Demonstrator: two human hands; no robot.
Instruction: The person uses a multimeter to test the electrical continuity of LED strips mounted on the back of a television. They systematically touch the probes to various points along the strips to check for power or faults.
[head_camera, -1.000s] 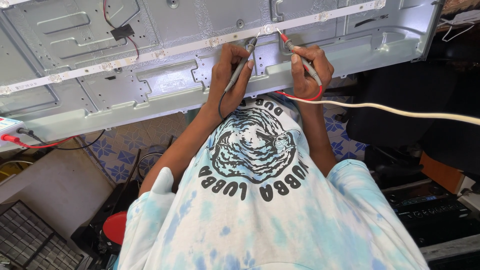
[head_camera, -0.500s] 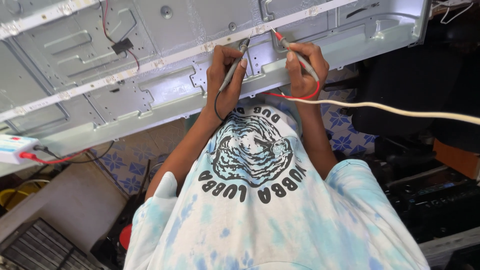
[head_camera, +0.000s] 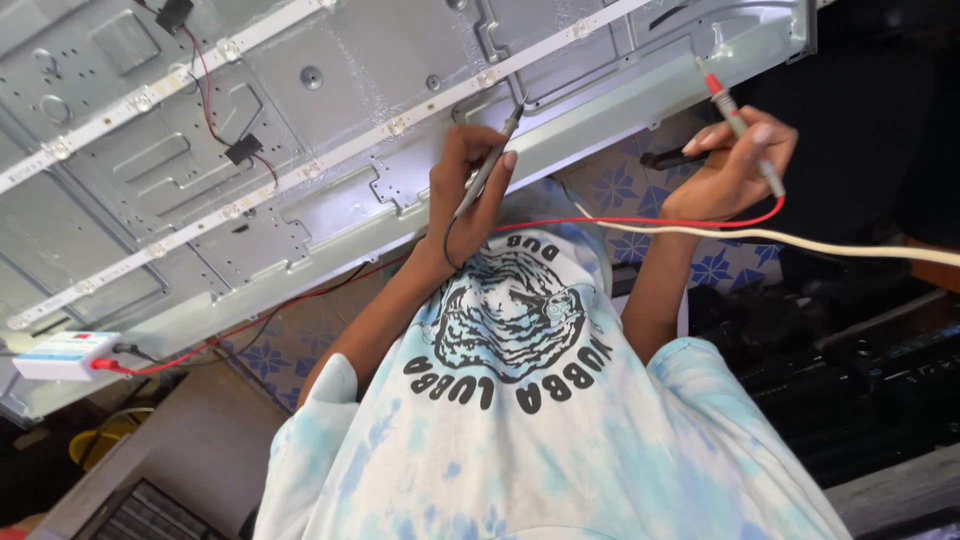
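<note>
Hands grip test probes over the metal panel (head_camera: 330, 130) — left hand (head_camera: 470, 185) touching its black probe (head_camera: 490, 160) to the LED strip (head_camera: 400, 125), right hand (head_camera: 730, 165) holding the red probe (head_camera: 740, 125) clear of the edge. A slipping tip could bridge contacts — I judge the trailing red lead (head_camera: 620, 222) might also snag.

Cream cable (head_camera: 800, 240), patterned blue cloth (head_camera: 620, 185), yellow bucket (head_camera: 100, 440), dark electronics (head_camera: 850, 370)

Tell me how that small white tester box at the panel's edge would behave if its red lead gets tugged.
The white tester box looks small and plastic, so probably light; a tug on the red lead would likely drag it. It sits near the metal panel edge, so it may slide off. The lead looks thin and floppy.
</note>
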